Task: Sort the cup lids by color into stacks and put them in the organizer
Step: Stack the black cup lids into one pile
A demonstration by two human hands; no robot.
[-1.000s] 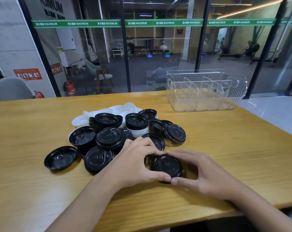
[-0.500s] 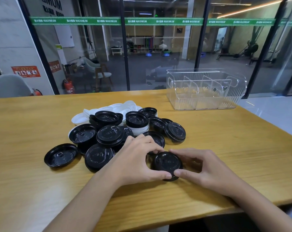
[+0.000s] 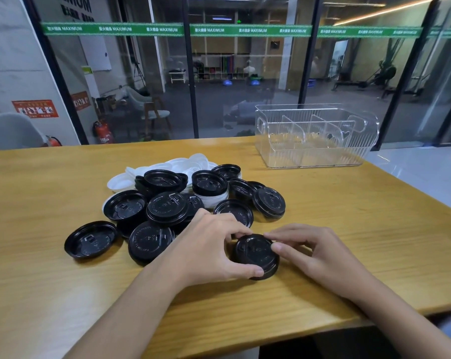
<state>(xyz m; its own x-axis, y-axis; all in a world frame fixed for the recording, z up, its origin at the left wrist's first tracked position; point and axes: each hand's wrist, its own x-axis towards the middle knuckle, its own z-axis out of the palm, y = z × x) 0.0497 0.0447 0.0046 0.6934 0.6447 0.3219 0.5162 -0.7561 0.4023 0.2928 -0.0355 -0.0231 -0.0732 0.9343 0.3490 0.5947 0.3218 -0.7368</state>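
Observation:
A short stack of black lids (image 3: 256, 255) sits on the wooden table (image 3: 361, 242) near its front edge. My left hand (image 3: 206, 251) grips the stack from the left, thumb at its front rim and fingers at the back. From the right, my right hand (image 3: 315, 251) rests its fingertips on the stack's top and right rim. Behind them lies a loose pile of several black lids (image 3: 167, 208), with white lids (image 3: 172, 164) at its back. The clear plastic organizer (image 3: 315, 154), with dividers inside, stands at the back right.
One black lid (image 3: 91, 239) lies upside down apart from the pile on the left. A glass wall runs behind the table's far edge. Bare table lies to the right of the pile and in front of the organizer.
My right hand has shifted so its fingertips now sit on top of the stack instead of curling round its right side. The left hand keeps its grip.

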